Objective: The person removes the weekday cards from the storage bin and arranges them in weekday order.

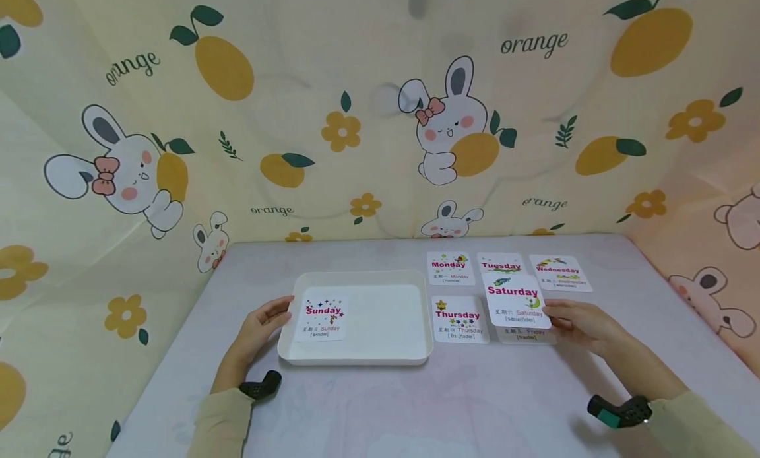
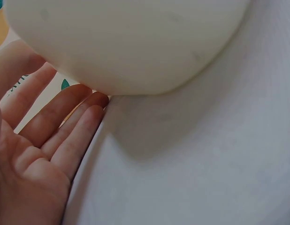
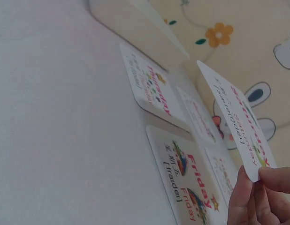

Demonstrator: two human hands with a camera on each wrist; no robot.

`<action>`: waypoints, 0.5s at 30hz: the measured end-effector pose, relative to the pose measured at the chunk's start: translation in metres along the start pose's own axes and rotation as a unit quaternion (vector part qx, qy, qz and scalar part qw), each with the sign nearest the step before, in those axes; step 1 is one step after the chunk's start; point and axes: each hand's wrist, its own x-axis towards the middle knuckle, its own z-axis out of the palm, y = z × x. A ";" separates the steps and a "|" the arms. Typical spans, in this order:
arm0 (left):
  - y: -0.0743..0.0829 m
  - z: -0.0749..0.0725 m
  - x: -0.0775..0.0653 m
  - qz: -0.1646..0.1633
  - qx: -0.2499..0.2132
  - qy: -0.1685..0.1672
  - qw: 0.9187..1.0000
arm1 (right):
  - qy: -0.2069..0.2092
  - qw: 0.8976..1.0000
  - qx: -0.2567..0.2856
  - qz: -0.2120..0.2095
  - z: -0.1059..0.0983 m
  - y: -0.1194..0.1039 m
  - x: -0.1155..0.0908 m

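My right hand [image 1: 584, 326] pinches the lower right edge of a Saturday card [image 1: 515, 301] between thumb and fingers. That card is tilted up in the right wrist view, raised over the Friday card [image 3: 187, 183]. In the head view it hides most of Friday and part of the Tuesday card [image 1: 500, 261]. A white tray [image 1: 380, 361] stands left of the cards, and a Sunday card [image 1: 322, 319] lies at its left side. My left hand [image 1: 258, 329] rests against the tray's left edge, its fingertips touching the outer wall with relaxed fingers in the left wrist view.
Monday [image 1: 450, 269] and Wednesday [image 1: 561, 274] cards lie in the back row, either side of Tuesday. The Thursday card [image 1: 460, 320] lies beside the tray's right edge. A patterned cloth [image 1: 368, 82] hangs behind the table [image 1: 356, 412].
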 end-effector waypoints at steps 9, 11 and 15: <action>0.001 0.000 0.000 -0.010 -0.002 0.000 1.000 | 0.004 1.000 -0.016 0.004 -0.012 -0.004 -0.001; 0.001 0.000 0.001 -0.009 -0.004 -0.001 1.000 | 0.003 1.000 -0.019 0.005 -0.016 -0.006 0.000; 0.001 0.001 0.001 -0.010 -0.008 -0.003 1.000 | 0.003 0.999 -0.042 0.007 -0.024 -0.007 0.001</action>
